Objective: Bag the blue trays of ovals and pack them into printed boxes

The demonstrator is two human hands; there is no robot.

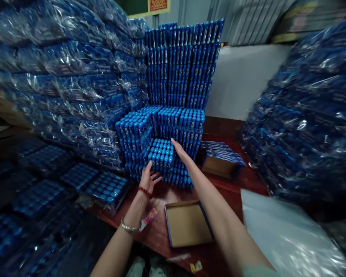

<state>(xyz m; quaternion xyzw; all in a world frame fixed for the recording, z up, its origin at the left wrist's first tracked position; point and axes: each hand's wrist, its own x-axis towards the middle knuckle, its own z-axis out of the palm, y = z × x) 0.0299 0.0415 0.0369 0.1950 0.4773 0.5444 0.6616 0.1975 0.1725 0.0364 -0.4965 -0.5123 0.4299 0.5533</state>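
Note:
A block of blue capped tubes (161, 152), packed in rows with rounded caps upward, stands low in a stepped stack. My left hand (150, 180) is at its front left corner, thumb raised and fingers spread, holding nothing. Along the block's right edge lies my right hand (180, 151), stretched out flat; some of its fingers are hidden. Nearer to me on the red-brown table rests a shallow open cardboard tray (188, 225) with blue sides and nothing in it.
Taller rows of blue tubes (184, 65) rise behind. Plastic-wrapped blue packs pile up at left (75, 84) and right (308, 111). A box with flat blue cartons (222, 154) sits right of the stack. Clear plastic sheeting (285, 231) covers the right front.

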